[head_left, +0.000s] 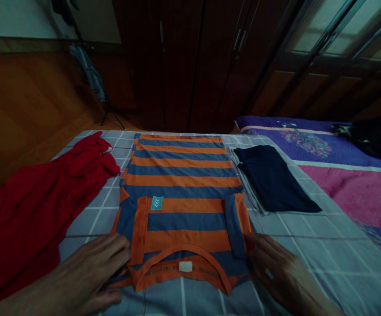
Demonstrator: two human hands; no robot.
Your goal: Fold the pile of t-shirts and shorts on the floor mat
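Note:
An orange and blue striped shirt (183, 219) lies flat on the grey checked sheet (292, 250), its collar toward me and both sleeves folded inward over the front. A small teal patch (156, 202) shows near the left sleeve. My left hand (94, 267) rests at the shirt's left shoulder edge, fingers close together and touching the cloth. At the opposite shoulder, my right hand (276, 267) has its fingertips bent on the fabric edge; whether they pinch it cannot be made out.
Red clothing (45, 197) lies crumpled on the left. Folded dark navy cloth (272, 175) sits on lighter cloth to the right. Beyond it is a purple and pink bedspread (358, 180) with a black item (375, 136). Dark wardrobe doors (193, 66) stand behind.

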